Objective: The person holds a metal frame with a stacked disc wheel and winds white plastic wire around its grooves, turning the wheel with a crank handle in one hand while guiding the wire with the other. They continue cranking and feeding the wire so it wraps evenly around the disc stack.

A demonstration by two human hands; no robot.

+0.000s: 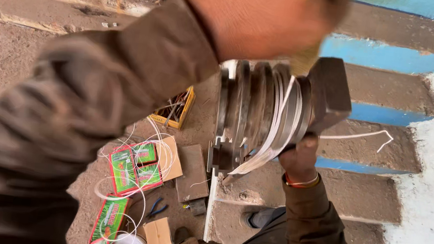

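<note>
Looming closest and blurred, the left hand (260, 14) rests over the grey metal grooved spool (262, 111) wound with white wire (277, 129); its grip cannot be told. Beneath, the right hand (300, 160), arm raised, is closed around the spool's base.
</note>
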